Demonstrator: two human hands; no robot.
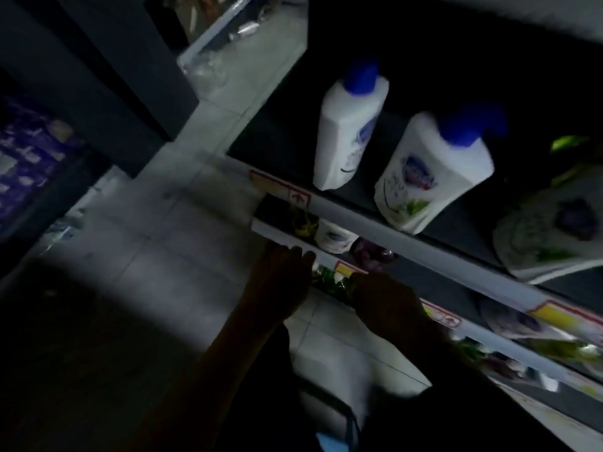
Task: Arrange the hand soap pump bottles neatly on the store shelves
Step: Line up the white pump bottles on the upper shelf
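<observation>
Two white soap pump bottles with blue pumps stand on the upper dark shelf, one (346, 132) to the left and one (430, 171) to the right. A shelf lower, a white bottle (336, 238) shows between the rails. My left hand (280, 282) and my right hand (388, 301) reach at a lower shelf, either side of a green-labelled item (332, 282). The scene is dark and blurred, and I cannot tell whether either hand grips it.
White refill pouches (551, 236) lie at the right of the upper shelf. Grey shelf rails (391, 233) with red and yellow price tags run diagonally. Pale tiled floor (169, 230) lies left, with a dark rack (29, 164) of purple packs beyond.
</observation>
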